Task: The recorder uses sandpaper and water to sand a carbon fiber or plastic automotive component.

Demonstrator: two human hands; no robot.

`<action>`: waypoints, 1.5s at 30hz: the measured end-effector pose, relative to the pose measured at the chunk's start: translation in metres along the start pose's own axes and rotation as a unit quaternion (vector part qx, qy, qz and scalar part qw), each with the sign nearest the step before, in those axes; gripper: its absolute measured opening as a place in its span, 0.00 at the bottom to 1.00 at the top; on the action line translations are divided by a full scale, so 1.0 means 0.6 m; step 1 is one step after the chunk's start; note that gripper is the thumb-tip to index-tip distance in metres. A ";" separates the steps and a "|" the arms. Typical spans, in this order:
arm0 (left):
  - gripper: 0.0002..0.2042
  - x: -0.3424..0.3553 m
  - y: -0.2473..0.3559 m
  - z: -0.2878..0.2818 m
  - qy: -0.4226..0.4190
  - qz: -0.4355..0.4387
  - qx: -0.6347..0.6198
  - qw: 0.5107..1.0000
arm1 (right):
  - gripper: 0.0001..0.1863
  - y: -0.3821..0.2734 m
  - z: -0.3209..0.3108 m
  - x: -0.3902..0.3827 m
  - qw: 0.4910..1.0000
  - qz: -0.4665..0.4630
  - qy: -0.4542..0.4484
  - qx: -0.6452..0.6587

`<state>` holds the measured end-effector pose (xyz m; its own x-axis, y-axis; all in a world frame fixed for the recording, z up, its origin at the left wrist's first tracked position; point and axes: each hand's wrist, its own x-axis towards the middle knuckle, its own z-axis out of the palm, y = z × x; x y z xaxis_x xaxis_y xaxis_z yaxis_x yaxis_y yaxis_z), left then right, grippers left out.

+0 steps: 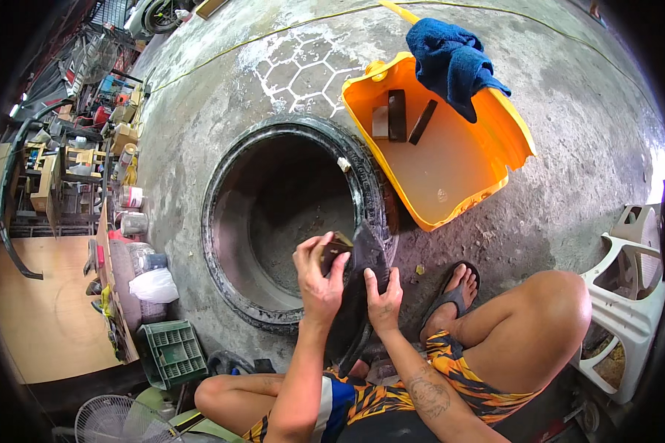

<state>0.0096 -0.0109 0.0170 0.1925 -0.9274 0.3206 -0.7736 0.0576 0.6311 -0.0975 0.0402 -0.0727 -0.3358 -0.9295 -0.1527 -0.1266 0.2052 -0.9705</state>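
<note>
My left hand [318, 279] is closed around a small dark rectangular block [338, 248], held over the near right part of a round black-rimmed tub [222, 255]. Just to its right is a long, dark, curved flat piece [368, 255], its pointed upper end over the tub's rim and its lower end running down between my legs. My right hand [383, 301] grips this piece at its right edge, thumb up against its face. The block is close against the piece; whether they touch, I cannot tell. The kind of piece is not clear.
A yellow-orange basin [436, 214] of cloudy water holds several blocks [397, 117], with a blue cloth [451, 63] over its rim. A white plastic chair [632, 310] stands right. Left are a green crate [174, 353], a plywood sheet [44, 310], a fan [118, 421] and cluttered shelves.
</note>
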 end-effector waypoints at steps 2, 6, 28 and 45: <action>0.18 0.022 0.014 0.016 -0.042 0.061 0.057 0.996 | 0.26 0.005 0.002 0.001 0.999 -0.038 0.018 -0.027; 0.17 -0.022 0.008 0.016 -0.058 0.051 0.091 0.993 | 0.24 -0.007 -0.004 0.000 0.999 0.025 -0.024 0.035; 0.15 -0.014 -0.001 0.030 -0.029 0.039 0.076 0.996 | 0.21 -0.023 -0.001 0.010 0.999 -0.004 0.006 0.041; 0.15 -0.048 0.007 0.030 -0.034 0.013 0.080 0.996 | 0.22 -0.032 -0.013 0.012 0.994 0.054 -0.015 0.090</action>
<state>-0.0098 0.0093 -0.0022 0.1340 -0.9497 0.2829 -0.8655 0.0268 0.5001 -0.1046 0.0321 -0.0538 -0.3108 -0.9141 -0.2603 0.0791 0.2481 -0.9655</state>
